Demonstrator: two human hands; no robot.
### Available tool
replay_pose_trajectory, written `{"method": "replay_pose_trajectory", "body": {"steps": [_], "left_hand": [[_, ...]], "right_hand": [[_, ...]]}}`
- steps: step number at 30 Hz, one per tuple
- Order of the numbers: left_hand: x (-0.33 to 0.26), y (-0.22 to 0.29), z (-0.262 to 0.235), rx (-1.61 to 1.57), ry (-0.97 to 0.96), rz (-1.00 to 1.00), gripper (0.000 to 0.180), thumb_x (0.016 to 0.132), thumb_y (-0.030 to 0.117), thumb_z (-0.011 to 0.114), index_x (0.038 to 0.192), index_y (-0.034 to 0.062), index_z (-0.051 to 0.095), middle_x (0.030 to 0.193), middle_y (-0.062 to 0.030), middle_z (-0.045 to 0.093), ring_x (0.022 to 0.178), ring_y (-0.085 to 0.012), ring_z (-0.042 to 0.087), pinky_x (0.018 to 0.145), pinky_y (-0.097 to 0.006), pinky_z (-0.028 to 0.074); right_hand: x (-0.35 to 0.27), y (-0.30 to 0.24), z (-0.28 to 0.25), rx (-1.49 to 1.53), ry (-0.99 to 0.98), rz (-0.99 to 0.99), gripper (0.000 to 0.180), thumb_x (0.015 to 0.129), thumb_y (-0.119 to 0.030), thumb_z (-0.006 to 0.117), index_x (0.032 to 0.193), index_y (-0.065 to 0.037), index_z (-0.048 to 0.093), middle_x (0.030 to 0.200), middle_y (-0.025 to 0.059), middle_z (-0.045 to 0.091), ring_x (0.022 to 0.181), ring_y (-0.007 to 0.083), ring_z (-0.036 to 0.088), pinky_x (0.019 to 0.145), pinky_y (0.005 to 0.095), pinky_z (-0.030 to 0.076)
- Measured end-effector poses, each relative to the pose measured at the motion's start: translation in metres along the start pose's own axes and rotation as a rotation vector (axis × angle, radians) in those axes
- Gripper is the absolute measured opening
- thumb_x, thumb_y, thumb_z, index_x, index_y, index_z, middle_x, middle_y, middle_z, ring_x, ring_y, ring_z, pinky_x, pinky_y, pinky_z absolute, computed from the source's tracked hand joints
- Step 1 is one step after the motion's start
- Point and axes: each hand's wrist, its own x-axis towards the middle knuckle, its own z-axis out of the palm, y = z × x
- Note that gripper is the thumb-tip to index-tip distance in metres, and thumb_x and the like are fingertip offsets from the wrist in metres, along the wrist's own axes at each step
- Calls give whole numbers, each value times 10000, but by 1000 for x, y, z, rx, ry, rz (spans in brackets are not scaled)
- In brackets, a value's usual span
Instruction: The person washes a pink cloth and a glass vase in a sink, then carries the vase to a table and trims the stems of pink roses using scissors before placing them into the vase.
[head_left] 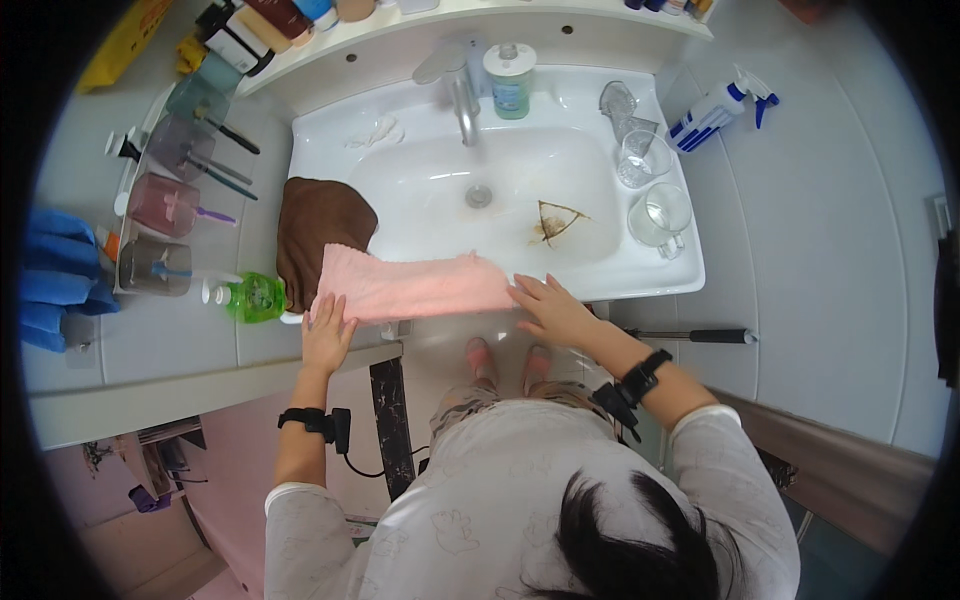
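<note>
A folded pink towel point(420, 286) lies along the front rim of the white sink point(590, 285). My left hand point(329, 332) rests on the towel's left end, its fingers spread and stretched out. At the opposite end, the fingertips of my right hand point(552, 310) touch the towel, fingers extended and apart. A brown cloth point(325, 215) is draped over the sink's left side, partly under the towel. Beside that cloth is a green bottle point(256, 298) with a white cap, close to my left hand.
Behind the basin are a faucet point(462, 95) and a soap bottle point(511, 85). Glass cups point(660, 215) line the right rim, near a spray bottle point(712, 115). Wall cups point(165, 205) with toothbrushes and a blue cloth point(60, 275) are at left. A brown triangular outline point(556, 220) marks the basin.
</note>
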Motion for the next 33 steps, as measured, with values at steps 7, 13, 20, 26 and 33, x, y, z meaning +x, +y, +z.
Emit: {"method": "replay_pose_trajectory", "body": {"steps": [7,13,20,26,33], "left_hand": [[39,55,-30,-176,86,127,470,814,322,479,1208,75,410,1252,-168,378,1150,-288,364,953,-401,267],[101,139,-84,-371,50,516,360,779,224,551,1103,75,509,1069,-140,535,938,-280,531,779,-340,432],[171,196,-133,-442,155,811,278,789,203,550,1041,83,559,963,-110,582,797,-253,576,676,-331,461],[192,172,-140,-856,-29,729,248,795,132,557,1030,55,561,937,-109,589,795,-193,570,686,-267,454],[206,135,-126,-1128,9,657,230,793,67,550,1018,18,557,888,-86,598,787,-155,573,718,-256,447]], "right_hand": [[-75,35,-66,172,752,346,245,756,-84,549,995,-32,547,1076,133,502,1003,285,474,865,362,373],[-80,53,-127,153,1073,473,186,767,-57,550,950,-28,564,961,113,522,912,256,496,818,325,377],[21,84,-180,179,642,492,332,759,-211,599,1036,-37,544,1090,144,508,1041,277,463,871,333,364],[146,163,-181,1257,838,1033,625,745,-281,602,1267,-92,315,1250,92,387,1139,260,371,879,403,356],[182,245,-145,1110,947,1276,478,724,-240,618,1149,-106,447,1203,76,387,1078,196,347,777,388,371]]}}
